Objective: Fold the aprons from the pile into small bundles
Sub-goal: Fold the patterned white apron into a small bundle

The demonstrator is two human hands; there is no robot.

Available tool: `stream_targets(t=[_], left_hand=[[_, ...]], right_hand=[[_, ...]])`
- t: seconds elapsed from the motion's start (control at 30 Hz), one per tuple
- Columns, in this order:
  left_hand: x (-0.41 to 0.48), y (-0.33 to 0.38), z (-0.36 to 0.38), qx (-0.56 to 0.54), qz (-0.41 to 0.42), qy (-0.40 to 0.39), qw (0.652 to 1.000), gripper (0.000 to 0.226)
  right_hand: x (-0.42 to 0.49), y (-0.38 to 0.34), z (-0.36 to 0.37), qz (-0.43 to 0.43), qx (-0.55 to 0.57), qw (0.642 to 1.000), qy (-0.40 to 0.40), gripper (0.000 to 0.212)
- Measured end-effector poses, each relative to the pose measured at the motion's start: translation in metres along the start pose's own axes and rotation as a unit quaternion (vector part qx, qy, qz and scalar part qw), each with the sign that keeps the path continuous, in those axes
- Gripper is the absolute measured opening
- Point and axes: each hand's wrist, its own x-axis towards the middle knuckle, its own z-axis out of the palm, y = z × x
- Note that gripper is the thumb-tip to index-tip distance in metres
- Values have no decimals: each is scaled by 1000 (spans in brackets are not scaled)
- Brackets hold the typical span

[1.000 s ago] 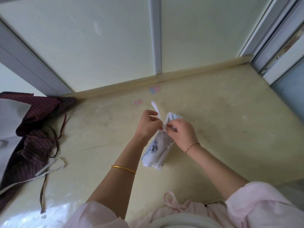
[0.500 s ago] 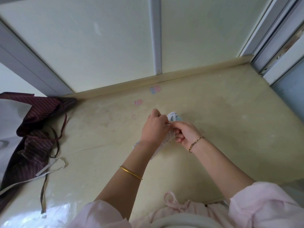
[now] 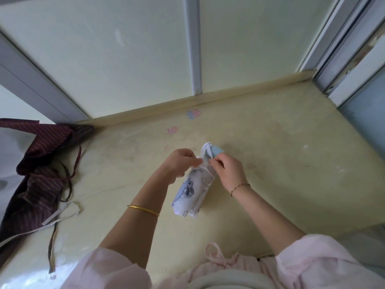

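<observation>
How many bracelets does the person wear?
2: a gold bangle on the left forearm, a thin bracelet on the right wrist; the sleeves may hide more.

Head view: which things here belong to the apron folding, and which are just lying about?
Job: rolled white cartoon-print apron bundle; its thin white tie, pinched by left hand and right hand; maroon striped apron pile, far left.
Lying about: small pink and blue marks on the yellowish counter; frosted window panels behind.
</observation>
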Motion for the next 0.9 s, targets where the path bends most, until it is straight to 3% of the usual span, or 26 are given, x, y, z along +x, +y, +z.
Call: stream_targets(t=[0.33, 0.47, 0.53, 0.63, 0.83, 0.9], left_hand=[[5, -17, -24, -10, -24, 85, 996, 25], [-2, -14, -16, 30, 63, 107, 992, 24], [-7, -1, -22, 36, 104, 110, 988, 23], [-15, 27, -42, -9, 141, 114, 983, 22], [-47, 76, -94, -55, 182, 125, 974, 15], [-63, 97, -112, -86, 209, 102, 969, 12]], right_hand=[[5, 16, 11, 85, -19, 996, 8, 44], [8, 20, 7, 137, -36, 989, -31, 35], [12, 11, 2, 177, 76, 980, -51, 25], [21, -20, -1, 220, 315, 918, -93, 32], [52, -93, -12, 121, 436, 867, -210, 34], [61, -116, -22, 96, 482, 839, -236, 52]])
